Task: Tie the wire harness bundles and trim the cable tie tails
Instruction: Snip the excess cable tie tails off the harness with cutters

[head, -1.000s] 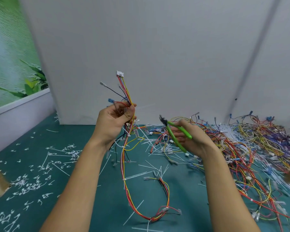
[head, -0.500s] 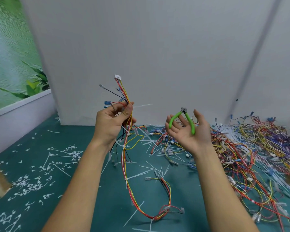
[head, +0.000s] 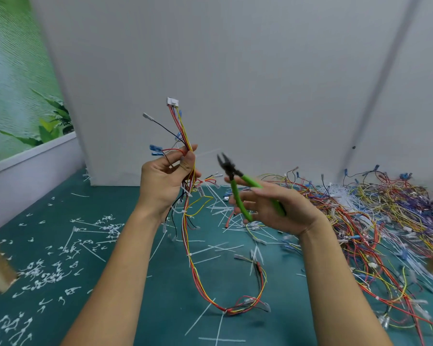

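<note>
Clenched in the left grip (head: 165,188), raised over the tabletop's (head: 160,310) middle: harness (head: 202,289), white connector (head: 172,101) uppermost, long loop trailing down toward the near edge. Grasped in the right grip (head: 280,208) by the spread green handles: cutters (head: 237,193), nose tilted up-left, near the harness but apart. Along the right edge: heap of harnesses (head: 375,221). Toward the left edge: cut tails (head: 43,270). At the middle: loose ties (head: 223,213)
</note>
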